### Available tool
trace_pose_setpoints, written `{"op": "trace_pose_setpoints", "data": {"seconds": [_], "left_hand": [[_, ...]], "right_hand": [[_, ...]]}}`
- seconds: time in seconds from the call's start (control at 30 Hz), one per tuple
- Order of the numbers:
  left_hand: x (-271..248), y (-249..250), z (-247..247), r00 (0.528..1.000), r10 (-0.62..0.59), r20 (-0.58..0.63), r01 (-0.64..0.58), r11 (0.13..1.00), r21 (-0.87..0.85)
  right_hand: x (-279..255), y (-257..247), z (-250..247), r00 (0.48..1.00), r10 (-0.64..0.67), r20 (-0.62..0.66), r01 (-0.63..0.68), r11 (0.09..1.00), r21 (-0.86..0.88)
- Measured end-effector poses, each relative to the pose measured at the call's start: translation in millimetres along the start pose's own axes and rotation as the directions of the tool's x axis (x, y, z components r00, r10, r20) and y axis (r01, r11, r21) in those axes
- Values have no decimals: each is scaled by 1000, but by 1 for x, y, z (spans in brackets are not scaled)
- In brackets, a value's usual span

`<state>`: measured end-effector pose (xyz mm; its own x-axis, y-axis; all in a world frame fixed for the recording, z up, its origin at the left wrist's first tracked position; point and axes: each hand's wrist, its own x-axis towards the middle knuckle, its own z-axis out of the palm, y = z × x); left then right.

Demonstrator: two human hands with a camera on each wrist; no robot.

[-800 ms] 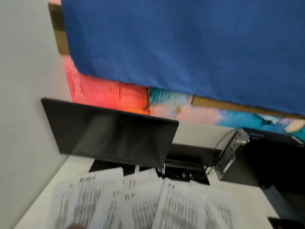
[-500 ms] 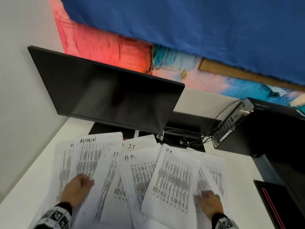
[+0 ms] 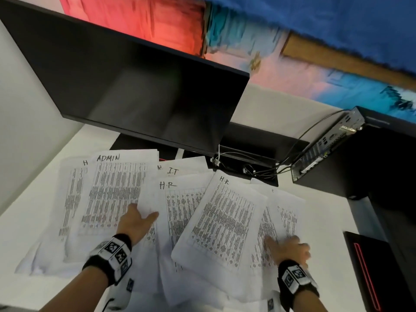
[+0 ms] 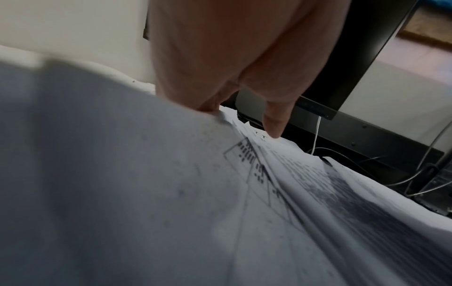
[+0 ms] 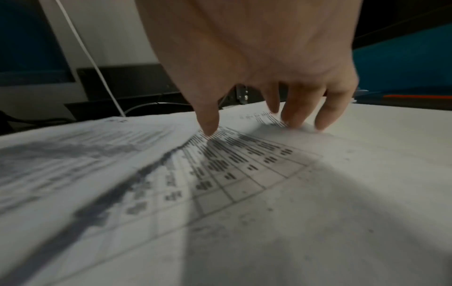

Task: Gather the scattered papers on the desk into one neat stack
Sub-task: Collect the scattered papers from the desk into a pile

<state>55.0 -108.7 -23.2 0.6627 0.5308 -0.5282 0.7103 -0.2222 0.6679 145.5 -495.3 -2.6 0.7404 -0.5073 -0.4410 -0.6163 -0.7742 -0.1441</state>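
Note:
Several printed sheets lie fanned over the white desk (image 3: 24, 230): an ADMIN sheet (image 3: 117, 188) at the left, an H.R sheet (image 3: 180, 206) in the middle, a tilted H.R sheet (image 3: 225, 221) on top, and a right-hand sheet (image 3: 286, 210). My left hand (image 3: 137, 221) is at the middle H.R sheet's left edge. Its fingers are hidden under the paper and its thumb lies on top. In the left wrist view the left hand (image 4: 244, 123) shows its fingers behind a raised sheet (image 4: 146, 193). My right hand (image 3: 286, 246) presses spread fingertips (image 5: 296, 120) on the right-hand sheet (image 5: 269, 174).
A black monitor (image 3: 135, 86) hangs over the far edge of the papers. Cables (image 3: 258, 167) and a small computer (image 3: 326, 149) sit behind at the right. A black case with a red line (image 3: 369, 266) lies at the desk's right edge. A wall stands close on the left.
The view has tipped down onto the desk. My left hand has moved right, off the ADMIN sheet to the middle H.R sheet's edge. The right hand stays on the right-hand sheet.

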Motion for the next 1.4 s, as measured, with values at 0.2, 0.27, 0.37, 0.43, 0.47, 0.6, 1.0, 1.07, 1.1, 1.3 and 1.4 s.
{"op": "trace_pose_setpoints", "data": {"seconds": [0.2, 0.27, 0.37, 0.43, 0.47, 0.6, 1.0, 1.07, 1.1, 1.3, 1.4], "left_hand": [[-7, 11, 22, 999, -40, 13, 41, 998, -57], [-8, 12, 27, 999, -46, 23, 48, 995, -83], [-9, 19, 36, 998, -43, 46, 47, 993, -105], [-12, 25, 42, 997, -35, 76, 42, 994, -102], [-15, 29, 45, 996, -27, 88, 36, 995, -97], [-24, 40, 52, 995, -15, 99, 24, 996, -89], [-10, 23, 48, 993, 46, 105, -24, 979, -203], [-10, 21, 38, 995, 40, 89, -26, 987, -156], [-13, 23, 31, 995, 26, 97, -15, 993, -118], [-13, 25, 12, 990, 49, 129, -56, 997, 48], [-13, 29, 11, 985, 112, 134, -122, 990, 68]], "right_hand": [[11, 3, -12, 992, 72, 106, -94, 972, 217], [11, -1, -11, 979, 50, 199, -117, 932, 342], [13, -10, 8, 963, 30, 267, -161, 859, 486], [12, -12, 20, 956, -6, 295, -155, 839, 521], [11, -13, 24, 950, -59, 308, -129, 822, 554], [2, -20, 21, 940, -173, 295, -95, 697, 711], [-1, -5, -42, 956, -243, 162, 61, 709, 703], [1, 5, -63, 966, -219, 138, 57, 699, 713], [0, 7, -75, 970, -212, 121, 63, 696, 715], [-14, 14, -139, 966, -258, -13, 193, 687, 700], [-28, 7, -158, 960, -250, -124, 263, 658, 706]]}}
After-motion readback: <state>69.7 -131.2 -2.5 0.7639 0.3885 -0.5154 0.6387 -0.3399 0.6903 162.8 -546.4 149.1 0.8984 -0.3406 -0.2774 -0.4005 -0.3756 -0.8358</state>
